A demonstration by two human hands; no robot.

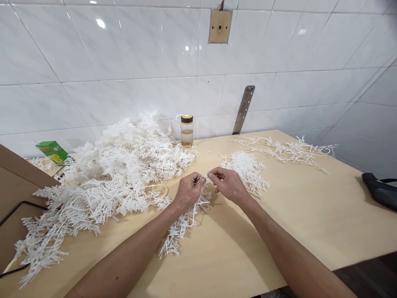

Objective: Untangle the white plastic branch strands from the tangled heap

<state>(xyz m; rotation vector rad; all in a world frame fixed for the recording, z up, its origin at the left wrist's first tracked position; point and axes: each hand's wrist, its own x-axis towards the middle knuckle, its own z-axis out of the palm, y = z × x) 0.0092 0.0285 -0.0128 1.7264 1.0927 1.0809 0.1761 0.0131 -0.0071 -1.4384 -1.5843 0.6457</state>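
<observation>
Under both hands (188, 191), white sprig (177, 232), finely branched

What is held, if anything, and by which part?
The left hand pinches a white sprig by its far end; whether the right hand grips it is unclear.

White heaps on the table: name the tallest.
The left heap, beside the green box; the small pile by the right hand and far-right strands lie lower.

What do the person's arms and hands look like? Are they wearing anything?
The left arm and right arm are bare, with no sleeves in view. The left hand and right hand have no gloves, and no watch or bracelet shows.
</observation>
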